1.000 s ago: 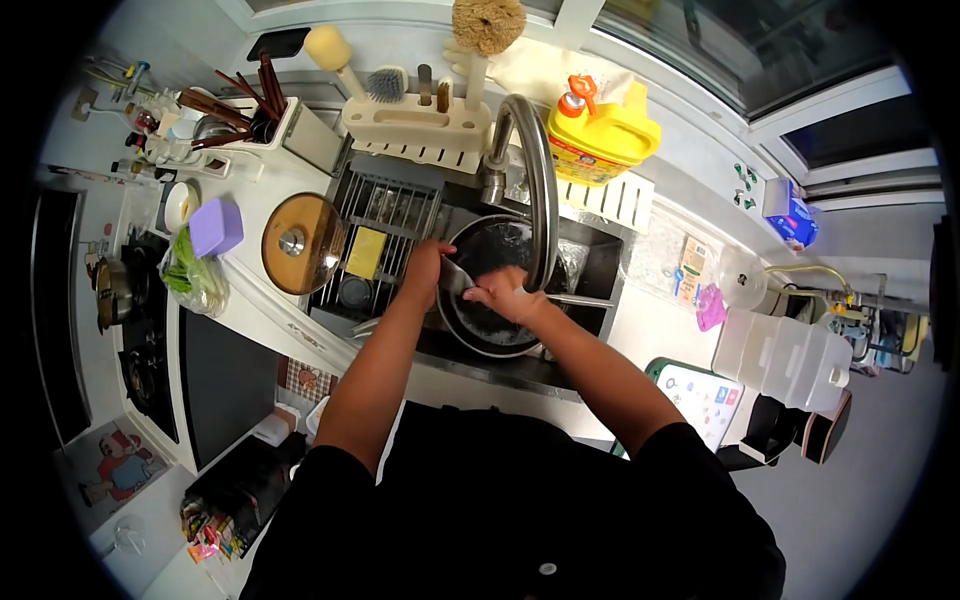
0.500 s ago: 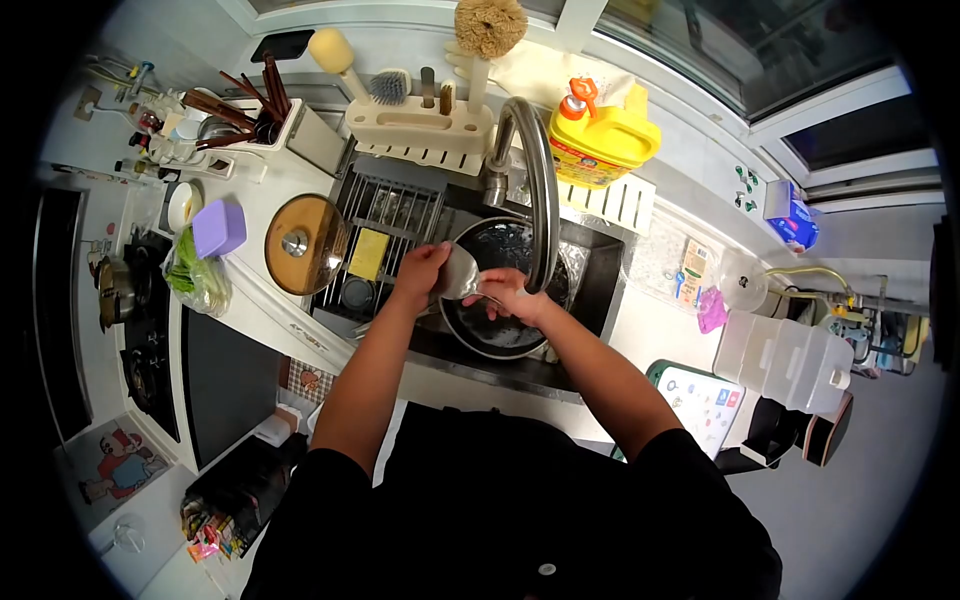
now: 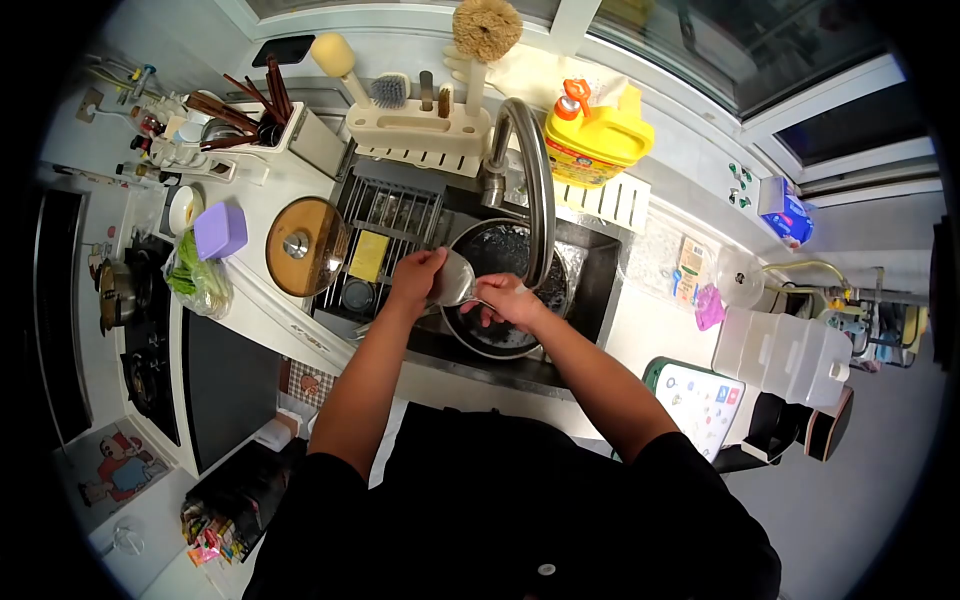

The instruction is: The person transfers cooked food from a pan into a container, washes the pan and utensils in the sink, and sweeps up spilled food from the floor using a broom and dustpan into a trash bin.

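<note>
Over the sink (image 3: pixel 597 300), both my hands are on a small, shiny, pale round dish (image 3: pixel 455 278). My left hand (image 3: pixel 417 277) grips its left side, thumb along the upper rim. My right hand (image 3: pixel 506 300) is closed at its right edge, with the fingers curled under. Beneath them a dark wok (image 3: pixel 510 250), wet inside, sits in the basin. The curved metal faucet (image 3: pixel 541 180) arches above it, just beyond my right hand.
Left of the basin, a drying rack (image 3: pixel 400 215) holds a yellow sponge (image 3: pixel 369 256). A glass lid (image 3: pixel 306 246) lies on the counter. Behind stand a brush holder (image 3: pixel 420 128) and a yellow jug (image 3: pixel 600 140). To the right is a lit tablet (image 3: pixel 700 405).
The round dish has tilted slightly between my hands, showing more of its face. My left hand has shifted a little left and down; both hands keep hold.
</note>
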Available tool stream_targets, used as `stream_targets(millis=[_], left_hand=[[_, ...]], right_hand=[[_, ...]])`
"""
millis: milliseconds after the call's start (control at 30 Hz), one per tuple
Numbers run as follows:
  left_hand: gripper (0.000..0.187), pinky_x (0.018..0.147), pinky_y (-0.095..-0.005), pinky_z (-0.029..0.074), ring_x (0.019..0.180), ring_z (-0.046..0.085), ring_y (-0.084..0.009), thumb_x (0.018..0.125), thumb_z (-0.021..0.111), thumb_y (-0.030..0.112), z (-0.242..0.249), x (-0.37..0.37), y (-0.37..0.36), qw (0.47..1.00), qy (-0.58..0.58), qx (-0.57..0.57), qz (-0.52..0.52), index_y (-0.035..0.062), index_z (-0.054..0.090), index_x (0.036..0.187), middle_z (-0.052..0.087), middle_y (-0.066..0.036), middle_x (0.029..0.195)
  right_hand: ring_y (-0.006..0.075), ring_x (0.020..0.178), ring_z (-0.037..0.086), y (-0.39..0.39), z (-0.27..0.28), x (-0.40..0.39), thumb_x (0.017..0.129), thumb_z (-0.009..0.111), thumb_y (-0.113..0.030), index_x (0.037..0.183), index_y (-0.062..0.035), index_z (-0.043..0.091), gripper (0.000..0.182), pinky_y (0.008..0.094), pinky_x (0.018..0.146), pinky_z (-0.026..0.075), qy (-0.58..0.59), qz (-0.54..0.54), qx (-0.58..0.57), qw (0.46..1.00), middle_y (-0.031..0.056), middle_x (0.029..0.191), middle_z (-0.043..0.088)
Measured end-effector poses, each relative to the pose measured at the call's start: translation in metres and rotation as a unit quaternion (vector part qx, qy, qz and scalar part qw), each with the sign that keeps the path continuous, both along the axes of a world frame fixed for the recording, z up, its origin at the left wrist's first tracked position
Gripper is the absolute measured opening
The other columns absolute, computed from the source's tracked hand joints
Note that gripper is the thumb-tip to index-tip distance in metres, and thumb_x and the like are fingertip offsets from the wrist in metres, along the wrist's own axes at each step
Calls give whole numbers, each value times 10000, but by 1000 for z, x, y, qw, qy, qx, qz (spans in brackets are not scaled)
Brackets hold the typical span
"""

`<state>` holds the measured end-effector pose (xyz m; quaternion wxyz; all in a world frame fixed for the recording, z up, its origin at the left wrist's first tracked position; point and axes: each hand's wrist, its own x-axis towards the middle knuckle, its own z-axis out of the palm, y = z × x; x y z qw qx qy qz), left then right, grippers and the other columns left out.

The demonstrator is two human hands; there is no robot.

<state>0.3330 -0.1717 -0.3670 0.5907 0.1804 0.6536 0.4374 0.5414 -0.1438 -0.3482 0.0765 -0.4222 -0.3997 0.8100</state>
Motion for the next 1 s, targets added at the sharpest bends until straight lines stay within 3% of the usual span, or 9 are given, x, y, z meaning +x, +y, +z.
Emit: stream_targets(millis=[167,467,833,1000], left_hand=[[313,587,-276,432,636,533,-90,926,710,324,-6,-6,-8,1000,5,10,-11,18,693,861,626,16,741],[300,598,-277,442,649,538,-92,938,695,307,23,-7,-21,995,52,23,-76,14,696,873,633,3,753],[293,571,-271,411,627,502,-87,952,678,287,33,-32,-27,992,0,61,-111,20,676,830,604,18,723],[287,555,-269,405,602,501,-79,954,676,284,46,-48,-30,989,2,65,-134,26,676,829,602,21,697]], right_hand=[[119,525,597,-17,7,-3,970,483,-156,1060,-33,658,232,210,440,388,2,-27,13,1000,103,938,740],[110,491,594,-53,28,-13,957,523,-135,1022,-30,652,178,203,391,350,-14,-95,18,995,99,899,739],[104,471,580,-85,50,-47,944,489,-90,1052,15,658,227,210,385,356,-45,-186,29,981,112,881,739],[102,490,601,-96,52,-62,952,488,-103,1075,4,627,214,205,392,367,-2,-213,35,976,140,910,746]])
